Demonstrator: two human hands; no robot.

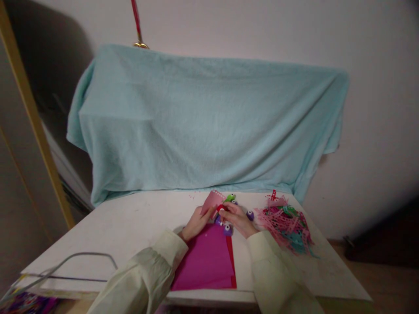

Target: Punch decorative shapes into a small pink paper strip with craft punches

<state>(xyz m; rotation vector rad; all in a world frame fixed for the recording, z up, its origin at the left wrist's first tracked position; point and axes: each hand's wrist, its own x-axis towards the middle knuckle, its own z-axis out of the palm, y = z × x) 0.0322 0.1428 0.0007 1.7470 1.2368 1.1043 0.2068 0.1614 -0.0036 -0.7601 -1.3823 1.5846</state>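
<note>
My left hand (pixel 194 224) is closed on a small pink sheet of paper (pixel 210 201), whose far edge has a row of punched holes. Between the fingers of my right hand (pixel 240 220) is a small red craft punch (pixel 221 209), right at the sheet's right edge. Whether its jaws are around the paper I cannot tell. A green craft punch (pixel 231 197) lies just beyond my right fingers. Purple punches (pixel 228 230) lie around my hands, one (pixel 250 214) to the right of my right hand. Beneath my left wrist spreads magenta paper (pixel 204 261), with red paper (pixel 233 274) showing under its right side.
A heap of cut paper strips (pixel 284 222) in pink, red, green and teal covers the table's right side. Light-blue cloth (pixel 209 122) hangs behind the white table (pixel 137 226). A grey cable (pixel 85 254) curves over the front left edge. Small paper bits lie at the back.
</note>
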